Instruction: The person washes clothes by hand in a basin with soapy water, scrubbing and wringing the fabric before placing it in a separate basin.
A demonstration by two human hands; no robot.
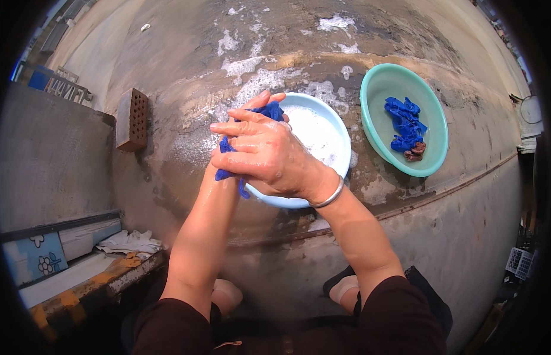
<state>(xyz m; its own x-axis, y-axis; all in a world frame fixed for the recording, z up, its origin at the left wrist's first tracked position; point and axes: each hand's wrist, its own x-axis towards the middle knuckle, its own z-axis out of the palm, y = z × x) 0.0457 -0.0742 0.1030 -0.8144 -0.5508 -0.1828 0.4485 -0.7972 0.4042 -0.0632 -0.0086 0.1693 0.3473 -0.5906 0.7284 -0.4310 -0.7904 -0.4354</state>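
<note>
Pressing a blue cloth (270, 110) between two wet bare hands, centre of frame; step in hand, by judgement, rubbing or squeezing it with soapy water. Next move, as judged: calls for a firm hold on the bunched fabric and an even press of palm on palm. Right hand (266, 151): uppermost, back to the camera, fingers loosely curled and pointing left, gripping the cloth from above; silver bracelet (330, 194) at wrist. Left hand (256, 102): underneath, mostly hidden, fingertips showing at the upper edge; exact grip cannot be told. Forearms: rising from lower left and lower right, converging. Cloth: bunched, edges protruding above and to the left. Light-blue basin (347, 148): behind and right of the hands, holding suds (314, 127). Green basin (366, 112): upper right, holding blue fabric (405, 121) and a brown piece (415, 152).
</note>
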